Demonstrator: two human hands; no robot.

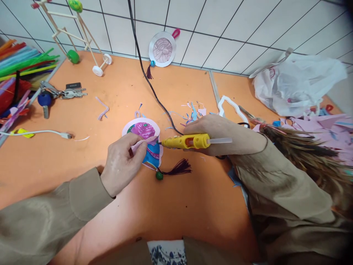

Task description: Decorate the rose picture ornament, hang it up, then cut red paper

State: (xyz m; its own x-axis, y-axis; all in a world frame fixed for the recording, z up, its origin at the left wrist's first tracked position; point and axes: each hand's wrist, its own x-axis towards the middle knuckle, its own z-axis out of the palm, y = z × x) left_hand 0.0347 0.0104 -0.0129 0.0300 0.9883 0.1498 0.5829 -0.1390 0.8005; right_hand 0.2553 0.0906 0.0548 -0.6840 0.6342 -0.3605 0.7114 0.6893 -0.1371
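Note:
A yellow glue gun (pixel 186 141) with a translucent glue stick in its back end is gripped in my right hand (pixel 215 134), its nozzle pointing left. My left hand (pixel 124 160) pinches a thin pink strip (pixel 150 140), whose free end lies close to the nozzle. Beneath them on the orange table is a cutout with a pink flower and blue base (pixel 153 156), bordered in pale pink and partly covered by my left fingers. A green bead (pixel 159 175) and a dark tassel (pixel 180 167) are attached at its lower end.
Behind are a round flower ornament (pixel 162 49), a stick frame (pixel 79 40) and the gun's black cable (pixel 150 84). Keys (pixel 67 92) and a white cable (pixel 41 132) lie left. Paper scraps (pixel 194 112), a plastic bag (pixel 295 84) and brown feathers (pixel 303 147) are on the right.

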